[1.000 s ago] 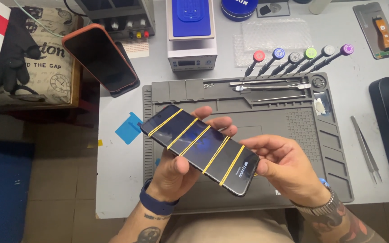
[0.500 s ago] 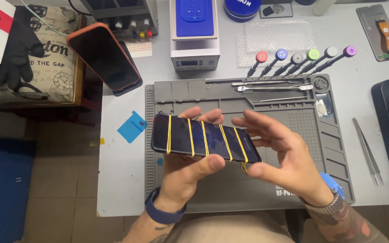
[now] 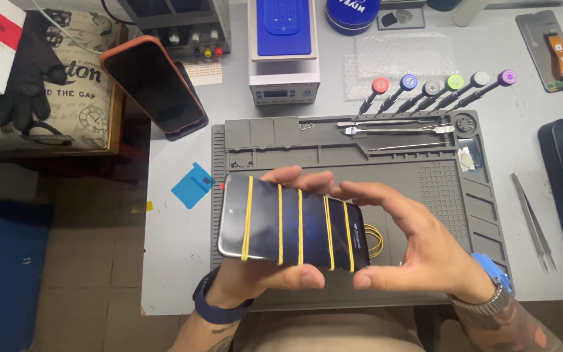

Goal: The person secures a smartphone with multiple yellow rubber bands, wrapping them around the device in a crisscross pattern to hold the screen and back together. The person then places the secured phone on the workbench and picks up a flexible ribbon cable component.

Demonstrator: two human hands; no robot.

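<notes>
Phone (image 3: pixel 291 225) w/ yellow rubber bands now levelled flat vs tilted before; left hand (image 3: pixel 255 277) grips it, right hand (image 3: pixel 418 251) open, fingertips steadying its end.

Single head-worn view, looking steeply down from above onto a grey work mat (image 3: pixel 425 189) at the near table edge. Close range: both hands fill the lower centre. Floor visible left; the bench's far side runs along the top.
</notes>
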